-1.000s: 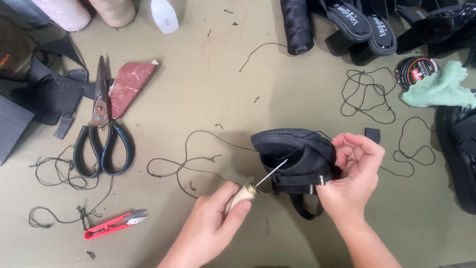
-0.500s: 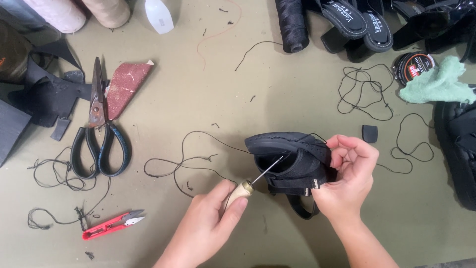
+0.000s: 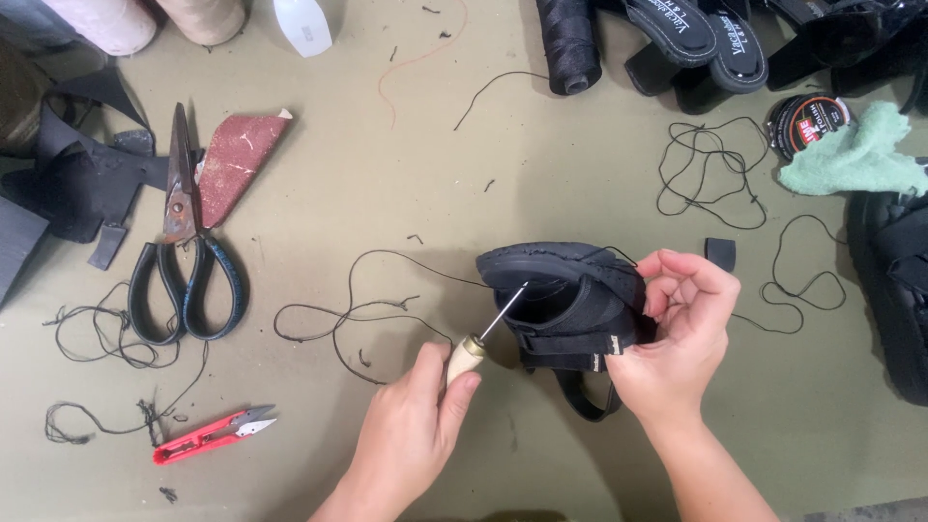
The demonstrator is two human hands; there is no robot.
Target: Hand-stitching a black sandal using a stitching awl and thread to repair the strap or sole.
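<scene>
Lighting even, moderately bright, diffuse, from overhead. Shadows soft, short: faint one under left hand (image 3: 411, 435), darker patch below black sandal (image 3: 570, 304) toward 6 o'clock. Mild glare on round tin lid (image 3: 810, 124) at 2 o'clock. Focus sharp centre; slight softening and stretch at corners. No motion blur.
</scene>
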